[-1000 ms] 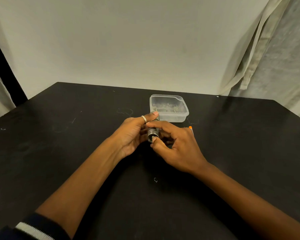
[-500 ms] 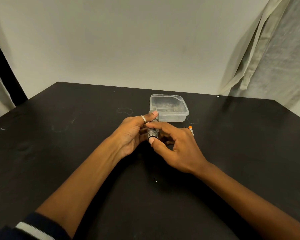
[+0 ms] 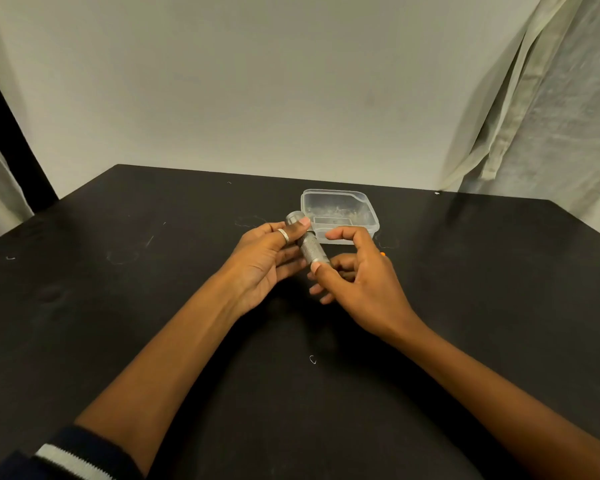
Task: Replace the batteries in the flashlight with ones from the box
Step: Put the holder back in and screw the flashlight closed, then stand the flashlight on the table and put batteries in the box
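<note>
**A:** The flashlight [image 3: 310, 249] is tilting out now, the left hand [image 3: 264, 261] gripping its head, just in front of the box [image 3: 340, 216].

**B:** And the right hand [image 3: 357, 282] is lifting its forefinger, thumb still pinching the tail. It's probably coming unscrewed.

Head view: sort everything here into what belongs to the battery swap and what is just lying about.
For the job:
flashlight, gripped by the left hand, with the right hand pinching its near end
clear plastic box behind it, contents unclear

Lying about:
small orange-tipped item behind the right hand, unidentifiable
white scrap on the black table
curtain at right
</note>
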